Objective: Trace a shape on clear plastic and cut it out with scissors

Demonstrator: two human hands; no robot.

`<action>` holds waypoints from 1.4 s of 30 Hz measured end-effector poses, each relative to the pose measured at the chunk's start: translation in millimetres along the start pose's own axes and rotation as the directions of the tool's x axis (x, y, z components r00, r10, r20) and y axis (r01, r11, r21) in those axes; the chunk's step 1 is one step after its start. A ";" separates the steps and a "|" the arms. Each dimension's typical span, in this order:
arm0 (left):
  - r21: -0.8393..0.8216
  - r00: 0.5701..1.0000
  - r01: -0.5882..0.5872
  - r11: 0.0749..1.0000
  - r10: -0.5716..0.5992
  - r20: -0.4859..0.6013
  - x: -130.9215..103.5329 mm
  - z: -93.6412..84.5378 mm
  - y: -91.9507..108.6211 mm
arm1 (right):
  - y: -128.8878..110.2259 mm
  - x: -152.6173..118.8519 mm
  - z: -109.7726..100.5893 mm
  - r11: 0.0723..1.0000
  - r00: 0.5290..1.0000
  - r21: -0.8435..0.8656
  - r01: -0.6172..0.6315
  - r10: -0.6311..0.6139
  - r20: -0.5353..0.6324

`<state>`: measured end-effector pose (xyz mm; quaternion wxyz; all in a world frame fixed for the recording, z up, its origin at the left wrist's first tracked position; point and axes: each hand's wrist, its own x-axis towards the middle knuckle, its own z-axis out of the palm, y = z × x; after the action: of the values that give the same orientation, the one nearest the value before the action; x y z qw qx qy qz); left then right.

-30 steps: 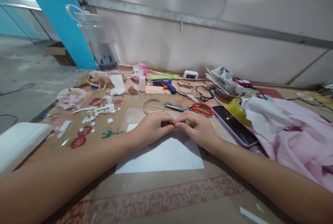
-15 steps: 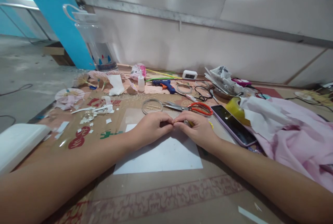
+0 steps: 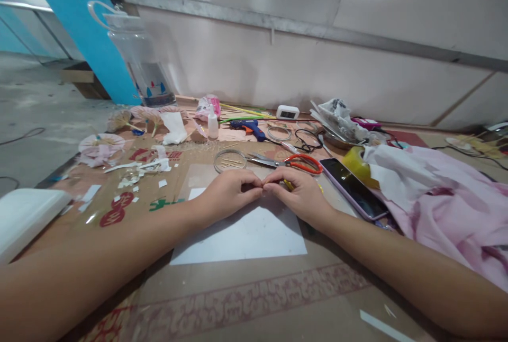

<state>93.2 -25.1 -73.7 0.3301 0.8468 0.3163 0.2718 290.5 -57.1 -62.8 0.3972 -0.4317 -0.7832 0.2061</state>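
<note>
My left hand (image 3: 232, 192) and my right hand (image 3: 298, 194) meet fingertip to fingertip above a white sheet of paper (image 3: 242, 236). Both are pinched closed; whatever lies between the fingertips is too small to make out. Just beyond the left hand is a metal ring (image 3: 216, 162) with thin wooden sticks (image 3: 233, 163) inside it. Scissors with red handles (image 3: 304, 163) lie beyond the right hand. Something yellow, partly hidden, shows by the right hand.
A phone (image 3: 353, 188), a yellow tape roll (image 3: 359, 166) and pink cloth (image 3: 456, 209) lie at the right. Paper scraps (image 3: 137, 175) are at the left. Farther back are a blue glue gun (image 3: 250, 129), a small white bottle (image 3: 213, 124) and a water bottle (image 3: 145, 66).
The whole view has shifted slightly, so things appear a little farther left. Both hands keep the same pinched pose, fingertips together.
</note>
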 end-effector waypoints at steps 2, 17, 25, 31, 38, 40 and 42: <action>0.004 1.000 0.007 1.000 -0.007 -0.001 0.3 -0.6 1.4 | 0.1 0.2 -0.1 1.000 1.000 -0.001 -0.008 0.008 0.002; 0.031 0.999 0.043 0.999 -0.043 -0.002 0.0 1.8 -1.4 | -0.2 -2.1 2.7 0.996 0.999 -0.075 0.037 -0.036 0.019; 0.033 0.999 0.045 0.998 -0.045 -0.006 0.0 0.7 3.0 | 4.4 -5.1 0.5 0.994 0.997 -0.088 0.060 -0.063 -0.032; 0.014 0.999 0.036 0.999 -0.036 -0.006 0.0 0.2 0.9 | 7.1 -4.0 -2.5 0.982 0.986 -0.099 0.161 -0.164 -0.026; -0.002 1.000 0.026 1.000 -0.026 0.001 -0.2 0.5 0.3 | 7.3 -3.0 -1.6 0.982 0.989 -0.119 0.146 -0.149 -0.012; -0.001 1.000 0.028 1.000 -0.028 0.004 -0.2 0.4 0.2 | 6.8 -3.0 -1.3 0.981 0.988 -0.120 0.150 -0.153 -0.013; 0.000 1.000 0.024 1.000 -0.024 0.003 -0.2 0.3 0.0 | 6.1 -3.1 -1.0 0.981 0.987 -0.117 0.156 -0.159 -0.015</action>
<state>93.3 -25.4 -73.9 0.3340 0.8433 0.3259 0.2665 295.3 -56.4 -67.6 0.3963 -0.3929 -0.8206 0.1231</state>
